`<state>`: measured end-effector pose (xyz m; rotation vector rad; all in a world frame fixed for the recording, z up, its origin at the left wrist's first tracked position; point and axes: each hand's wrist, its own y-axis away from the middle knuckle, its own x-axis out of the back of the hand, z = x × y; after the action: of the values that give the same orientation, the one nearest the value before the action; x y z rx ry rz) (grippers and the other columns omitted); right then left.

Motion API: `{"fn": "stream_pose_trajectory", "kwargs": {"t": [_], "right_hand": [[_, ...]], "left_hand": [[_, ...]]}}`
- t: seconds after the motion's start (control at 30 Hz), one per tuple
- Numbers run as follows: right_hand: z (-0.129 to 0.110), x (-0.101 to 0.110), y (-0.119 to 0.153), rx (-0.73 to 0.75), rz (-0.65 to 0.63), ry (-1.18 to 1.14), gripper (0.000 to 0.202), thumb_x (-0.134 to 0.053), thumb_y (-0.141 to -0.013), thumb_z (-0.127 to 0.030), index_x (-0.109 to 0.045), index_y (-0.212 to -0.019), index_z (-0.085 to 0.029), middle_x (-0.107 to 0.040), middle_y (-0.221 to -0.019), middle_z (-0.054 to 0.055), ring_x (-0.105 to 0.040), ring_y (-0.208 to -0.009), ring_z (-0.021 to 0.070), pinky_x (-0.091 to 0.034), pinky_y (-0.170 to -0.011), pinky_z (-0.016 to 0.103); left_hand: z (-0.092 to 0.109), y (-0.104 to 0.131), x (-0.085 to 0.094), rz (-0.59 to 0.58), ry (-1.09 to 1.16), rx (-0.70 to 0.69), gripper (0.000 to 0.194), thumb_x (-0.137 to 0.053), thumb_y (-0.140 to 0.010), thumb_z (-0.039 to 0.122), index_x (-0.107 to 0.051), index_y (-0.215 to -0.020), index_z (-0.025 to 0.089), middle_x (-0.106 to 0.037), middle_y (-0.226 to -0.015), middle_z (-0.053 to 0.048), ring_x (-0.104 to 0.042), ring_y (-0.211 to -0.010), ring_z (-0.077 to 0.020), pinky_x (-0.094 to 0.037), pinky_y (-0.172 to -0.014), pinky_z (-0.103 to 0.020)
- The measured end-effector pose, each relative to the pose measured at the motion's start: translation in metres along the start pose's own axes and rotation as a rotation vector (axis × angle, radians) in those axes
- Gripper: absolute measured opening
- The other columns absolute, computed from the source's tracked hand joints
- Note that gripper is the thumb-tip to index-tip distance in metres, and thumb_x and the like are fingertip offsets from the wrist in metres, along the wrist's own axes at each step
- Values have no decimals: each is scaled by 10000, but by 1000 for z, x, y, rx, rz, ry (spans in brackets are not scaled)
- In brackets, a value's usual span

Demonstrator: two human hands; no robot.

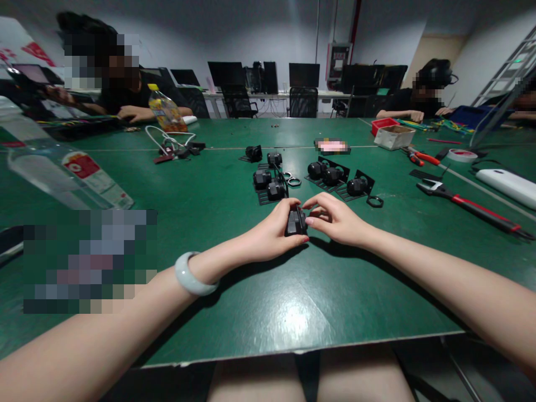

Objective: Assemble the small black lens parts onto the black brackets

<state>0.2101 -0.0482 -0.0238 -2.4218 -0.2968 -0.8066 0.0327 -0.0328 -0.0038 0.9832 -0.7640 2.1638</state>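
Note:
Near the middle of the green table (251, 301), a black cable gland (295, 222) with a plate across it sits between my hands. My left hand (274, 231) is closed around it from the left, thumb at the near side. From the right, the curled thumb and fingers of my right hand (333, 219) pinch at its other end; whatever lies between those fingertips is mostly hidden. Just beyond are more black glands on slotted brackets, one group (274, 190) to the left and another (332, 176) to the right. Loose hex nuts (375, 201) lie beside them.
Adjustable pliers (481, 212) with red-black handles lie at right, near orange-handled pliers (422, 158), a tape roll (462, 155) and a small box (393, 137). A large clear bottle (62, 162) stands at left, a drink bottle (165, 109) farther back. Other people sit across the table.

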Motion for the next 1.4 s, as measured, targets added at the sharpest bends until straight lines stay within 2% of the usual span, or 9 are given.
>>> {"fn": "stream_pose_trajectory", "kwargs": {"t": [0.13, 0.3, 0.93, 1.4], "right_hand": [[-2, 0, 2, 30, -50, -58, 356, -561, -629, -254, -447, -962, -199, -422, -946, 44, -490, -771, 116, -450, -672, 286], [-2, 0, 1, 44, -42, -59, 377, -579, -606, -222, -450, -959, -198, -413, -939, 39, -483, -799, 117, -455, -697, 292], [-2, 1, 0, -27, -80, 7, 255, -502, -694, -299, -505, -921, -181, -427, -905, 48, -491, -740, 108, -437, -660, 283], [-2, 1, -2, -16, -93, 68, 242, -457, -730, -311, -525, -904, -157, -439, -872, 46, -472, -738, 98, -404, -686, 263]], "left_hand": [[0, 0, 0, -3, 18, 0, 509, -504, -652, 287, -271, -1079, 139, -382, -1040, -81, -398, -970, -191, -342, -835, -337], [1, 0, 0, 7, 22, 10, 507, -507, -650, 298, -277, -1074, 140, -384, -1039, -84, -399, -967, -194, -343, -831, -343], [1, 0, 0, 3, 27, 24, 530, -510, -640, 293, -263, -1086, 148, -380, -1061, -81, -389, -998, -200, -324, -858, -345], [0, 0, -1, 11, 30, 23, 543, -518, -637, 288, -261, -1093, 144, -380, -1067, -85, -386, -1007, -200, -324, -861, -344]]}}
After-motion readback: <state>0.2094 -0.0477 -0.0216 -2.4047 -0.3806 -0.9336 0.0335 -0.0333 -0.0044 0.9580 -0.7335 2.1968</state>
